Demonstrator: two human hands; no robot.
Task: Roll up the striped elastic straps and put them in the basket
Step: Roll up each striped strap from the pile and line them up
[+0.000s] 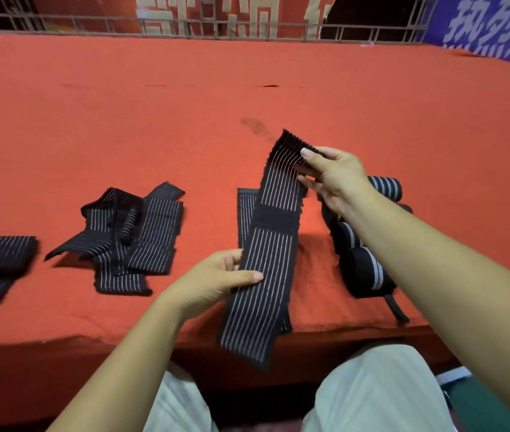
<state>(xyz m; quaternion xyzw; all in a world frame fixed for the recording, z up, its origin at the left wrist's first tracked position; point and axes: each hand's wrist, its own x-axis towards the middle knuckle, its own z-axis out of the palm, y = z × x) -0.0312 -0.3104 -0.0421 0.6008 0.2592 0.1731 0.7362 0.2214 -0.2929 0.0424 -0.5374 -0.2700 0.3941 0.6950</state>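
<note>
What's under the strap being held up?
A second strap lies flat on the red table, only its left edge and near end showing. The held strap, gripped by left hand and right hand, covers the rest.

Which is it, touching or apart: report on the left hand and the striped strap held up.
Touching. The head view shows the left hand gripping the held strap at its left edge, thumb laid across the striped front, fingers behind.

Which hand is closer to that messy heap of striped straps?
Left. The left hand is just right of the heap; the right hand is farther right, gripping the held strap.
</note>
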